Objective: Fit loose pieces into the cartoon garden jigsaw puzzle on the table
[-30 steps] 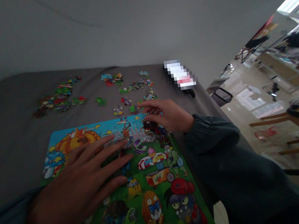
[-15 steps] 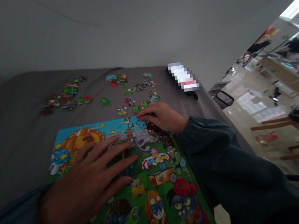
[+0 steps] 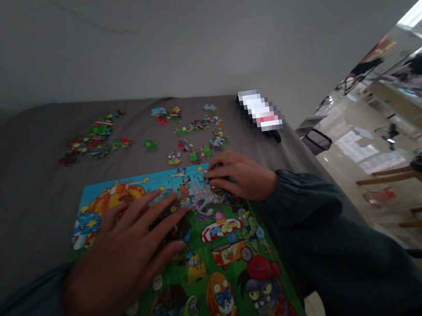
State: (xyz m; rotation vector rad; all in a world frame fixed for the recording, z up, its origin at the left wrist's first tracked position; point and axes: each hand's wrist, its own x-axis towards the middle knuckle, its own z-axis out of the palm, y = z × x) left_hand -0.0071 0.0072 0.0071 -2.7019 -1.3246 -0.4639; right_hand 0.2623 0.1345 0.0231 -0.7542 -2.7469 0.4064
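The left hand [image 3: 119,262] lies flat on the puzzle [image 3: 193,254], fingers spread and gripping nothing. Just right of its fingertips, the right hand [image 3: 243,177] presses curled, closed-up fingers on the far edge; whether they pinch a piece I cannot tell. Beyond them lie loose pieces [image 3: 196,139], and a skewed push could buckle the joined rows.

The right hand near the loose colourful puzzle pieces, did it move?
Yes. The right hand pulled back from the loose puzzle pieces onto the colourful cartoon jigsaw puzzle's top edge.
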